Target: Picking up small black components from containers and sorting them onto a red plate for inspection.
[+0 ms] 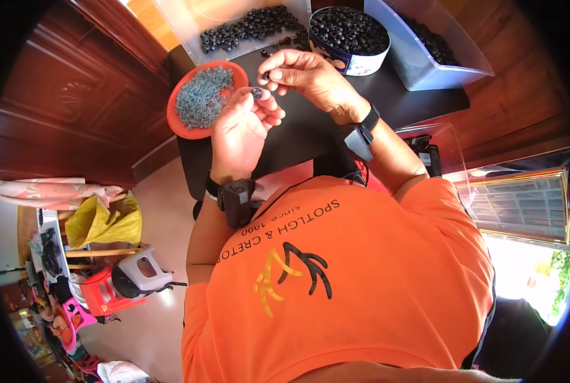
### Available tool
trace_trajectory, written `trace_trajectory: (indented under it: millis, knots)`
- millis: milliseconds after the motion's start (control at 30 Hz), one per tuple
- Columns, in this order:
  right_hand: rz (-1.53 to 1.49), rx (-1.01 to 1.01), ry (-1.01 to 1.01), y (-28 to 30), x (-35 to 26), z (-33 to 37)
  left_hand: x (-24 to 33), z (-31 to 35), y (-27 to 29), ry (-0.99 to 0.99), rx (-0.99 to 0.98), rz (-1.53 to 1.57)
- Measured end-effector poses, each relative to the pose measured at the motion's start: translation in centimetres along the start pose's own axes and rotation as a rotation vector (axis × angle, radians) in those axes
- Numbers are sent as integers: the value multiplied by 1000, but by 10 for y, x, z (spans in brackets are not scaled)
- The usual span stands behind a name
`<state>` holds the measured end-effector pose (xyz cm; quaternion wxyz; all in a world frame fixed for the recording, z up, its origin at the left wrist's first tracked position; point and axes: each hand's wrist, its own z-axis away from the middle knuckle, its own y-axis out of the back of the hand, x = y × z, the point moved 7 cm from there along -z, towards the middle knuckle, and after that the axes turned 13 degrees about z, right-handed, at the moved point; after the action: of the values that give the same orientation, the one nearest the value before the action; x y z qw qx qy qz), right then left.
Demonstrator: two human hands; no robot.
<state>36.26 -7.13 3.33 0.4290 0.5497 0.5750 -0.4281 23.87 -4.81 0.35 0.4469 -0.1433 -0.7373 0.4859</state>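
Observation:
My left hand [241,131] is palm up over the near edge of the black table, pinching a small dark round piece [257,94] between thumb and fingertips. Just above and to its right, my right hand [310,78] closes thumb and forefinger on a small black bead-like piece [266,76]. The two pieces are close together but apart. Beside my left hand sits an orange plate [172,107] heaped with small clear bluish pieces [202,96]. Beyond my hands, a pale tray [177,22] holds many black pieces [253,29] of the same sort.
A round tin [364,65] full of black pieces stands at the back, next to a translucent blue bin [419,73] with more. The black table [297,137] ends near my body. A yellow bag [106,220] and a red-and-grey chair-like object [122,281] are at the left.

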Motion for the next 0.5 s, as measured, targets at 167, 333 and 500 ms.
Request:
trace_trajectory:
  millis: [167, 333, 500]
  knots:
    - [-19, -6, -28, -3, 2, 4, 3, 3, 3, -29, 14, -44]
    - [46, -15, -26, -5, 2, 3, 4, 3, 5, -43, 29, -61]
    - [42, -12, -26, -5, 3, 0, 5, 3, 6, -40, -1, -79]
